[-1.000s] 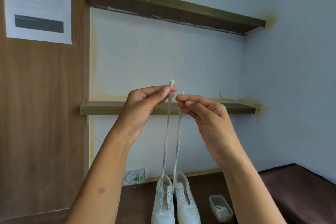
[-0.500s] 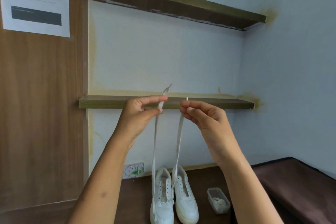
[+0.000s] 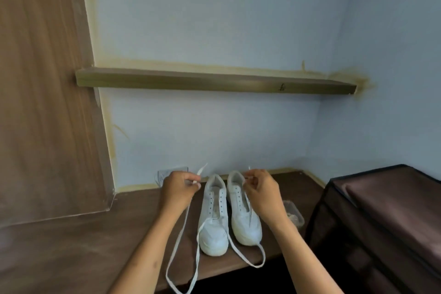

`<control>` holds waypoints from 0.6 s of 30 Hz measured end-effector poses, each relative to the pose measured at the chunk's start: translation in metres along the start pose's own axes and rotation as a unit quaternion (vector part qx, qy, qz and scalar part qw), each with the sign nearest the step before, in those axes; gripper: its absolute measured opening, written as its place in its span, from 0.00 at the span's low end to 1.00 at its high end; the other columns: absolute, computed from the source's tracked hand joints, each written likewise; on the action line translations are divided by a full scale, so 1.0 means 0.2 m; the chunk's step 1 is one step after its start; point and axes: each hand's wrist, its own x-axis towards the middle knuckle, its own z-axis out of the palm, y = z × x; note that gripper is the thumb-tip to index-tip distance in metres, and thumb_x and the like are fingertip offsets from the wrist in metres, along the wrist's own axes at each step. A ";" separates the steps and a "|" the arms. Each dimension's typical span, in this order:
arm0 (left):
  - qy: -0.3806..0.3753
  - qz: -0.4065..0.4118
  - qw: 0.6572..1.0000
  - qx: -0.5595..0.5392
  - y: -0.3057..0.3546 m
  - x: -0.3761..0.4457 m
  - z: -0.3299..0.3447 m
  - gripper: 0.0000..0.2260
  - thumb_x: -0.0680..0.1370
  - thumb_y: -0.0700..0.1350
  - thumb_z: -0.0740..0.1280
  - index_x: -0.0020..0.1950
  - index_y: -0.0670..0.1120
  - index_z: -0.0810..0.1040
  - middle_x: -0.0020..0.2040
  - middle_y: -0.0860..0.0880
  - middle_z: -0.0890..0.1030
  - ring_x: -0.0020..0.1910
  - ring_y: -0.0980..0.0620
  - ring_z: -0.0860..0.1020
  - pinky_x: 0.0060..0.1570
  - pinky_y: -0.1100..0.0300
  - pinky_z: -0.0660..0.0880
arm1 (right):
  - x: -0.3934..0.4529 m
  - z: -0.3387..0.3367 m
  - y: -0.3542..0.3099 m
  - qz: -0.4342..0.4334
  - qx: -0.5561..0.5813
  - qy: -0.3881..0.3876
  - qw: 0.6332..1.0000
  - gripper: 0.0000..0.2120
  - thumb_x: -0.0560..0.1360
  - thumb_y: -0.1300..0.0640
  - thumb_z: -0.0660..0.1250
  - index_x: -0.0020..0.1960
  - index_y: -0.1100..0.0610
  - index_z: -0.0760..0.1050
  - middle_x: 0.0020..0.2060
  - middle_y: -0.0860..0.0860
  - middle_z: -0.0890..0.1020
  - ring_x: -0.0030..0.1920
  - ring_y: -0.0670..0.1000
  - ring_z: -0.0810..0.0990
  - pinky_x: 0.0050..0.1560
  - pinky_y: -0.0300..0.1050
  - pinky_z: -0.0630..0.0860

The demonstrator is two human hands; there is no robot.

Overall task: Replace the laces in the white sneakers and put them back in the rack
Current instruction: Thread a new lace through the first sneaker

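Sneakers, two white ones, stand side by side on the dark tabletop (image 3: 95,241), toes toward the person: the left sneaker (image 3: 213,217) and the right sneaker (image 3: 242,212) sit just between and below the two hands. Fingers of the left hand (image 3: 177,188) curl round one end of a white lace (image 3: 183,222), its tip sticking up past the thumb; the fingers of the right hand (image 3: 261,192) pinch the other end above the right sneaker's collar. From each grip the lace drops, loops over the tabletop's near edge and comes back to the left sneaker's toe. Just right of the right hand lies a small clear container (image 3: 294,213). Well right of it stands a dark fabric rack (image 3: 381,210). A wooden shelf (image 3: 214,82) runs along the wall, well above both hands.
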 end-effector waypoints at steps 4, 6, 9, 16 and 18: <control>-0.064 -0.045 0.995 0.061 -0.30 0.00 0.26 0.08 0.73 0.38 0.74 0.52 0.44 0.85 0.49 0.48 0.84 0.45 0.53 0.80 0.41 0.66 0.71 | 0.01 0.27 0.22 0.087 -0.036 -0.127 0.987 0.10 0.78 0.61 0.65 0.56 0.64 0.79 0.51 0.59 0.83 0.50 0.54 0.82 0.47 0.43 0.79; -0.101 -0.067 0.988 0.101 -0.43 0.00 0.38 0.13 0.72 0.43 0.76 0.56 0.44 0.83 0.54 0.48 0.81 0.53 0.51 0.78 0.47 0.65 0.70 | 0.01 0.41 0.33 0.114 -0.054 -0.150 0.981 0.11 0.79 0.58 0.66 0.47 0.67 0.79 0.38 0.58 0.82 0.39 0.52 0.81 0.40 0.42 0.76; -0.123 -0.077 0.981 0.130 -0.54 -0.01 0.51 0.22 0.70 0.49 0.78 0.62 0.45 0.79 0.59 0.51 0.77 0.59 0.51 0.76 0.50 0.66 0.68 | 0.01 0.58 0.45 0.138 -0.075 -0.151 0.976 0.20 0.79 0.53 0.67 0.31 0.58 0.67 0.26 0.49 0.69 0.25 0.45 0.66 0.27 0.36 0.64; -0.103 -0.087 0.963 0.235 -0.64 -0.01 0.61 0.22 0.71 0.57 0.74 0.59 0.45 0.78 0.58 0.52 0.76 0.55 0.49 0.78 0.48 0.56 0.73 | 0.05 0.69 0.58 0.145 -0.067 -0.095 0.983 0.15 0.79 0.60 0.63 0.33 0.53 0.70 0.32 0.46 0.77 0.33 0.43 0.75 0.31 0.34 0.65; -0.099 -0.099 0.963 0.230 -0.66 -0.01 0.63 0.22 0.71 0.57 0.74 0.58 0.45 0.77 0.58 0.51 0.76 0.55 0.48 0.78 0.46 0.57 0.71 | 0.07 0.66 0.60 0.154 -0.040 -0.081 0.984 0.12 0.78 0.62 0.65 0.36 0.55 0.76 0.31 0.46 0.78 0.31 0.43 0.76 0.29 0.34 0.66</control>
